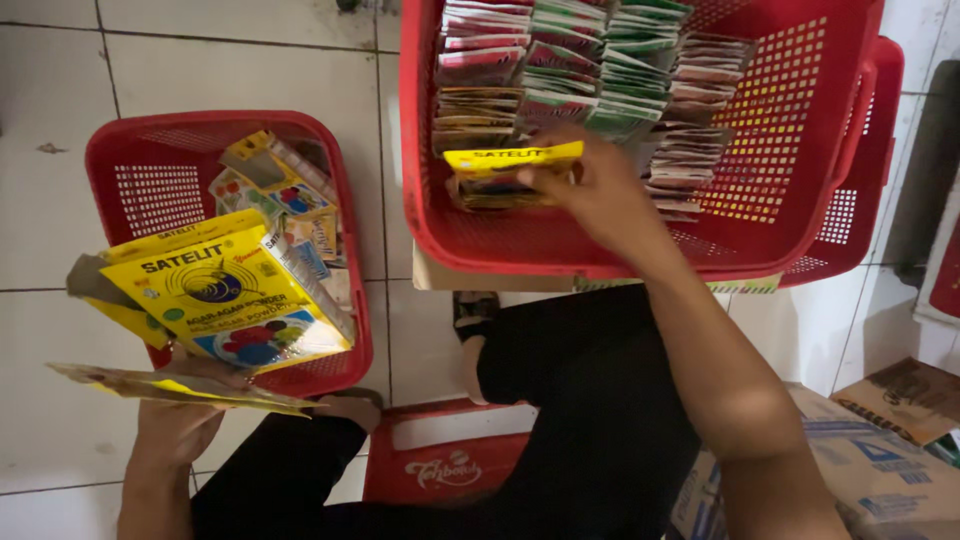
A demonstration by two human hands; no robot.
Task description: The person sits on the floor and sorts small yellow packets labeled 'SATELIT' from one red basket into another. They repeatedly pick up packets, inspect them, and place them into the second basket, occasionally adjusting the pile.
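Red baskets [790, 130] showing glossy perforated plastic; yellow box [235, 300] looking like printed glossy cardboard; floor tiles [230, 70] gleaming smooth; corrugated carton [880, 470] appearing matt

So the floor is glossy white square tiles [230, 75]. Small red perforated plastic basket [140, 160] sits at 9 o'clock, brown cardboard boxes [905, 395] at 4 o'clock, flat red plastic stool [445, 465] at 6.
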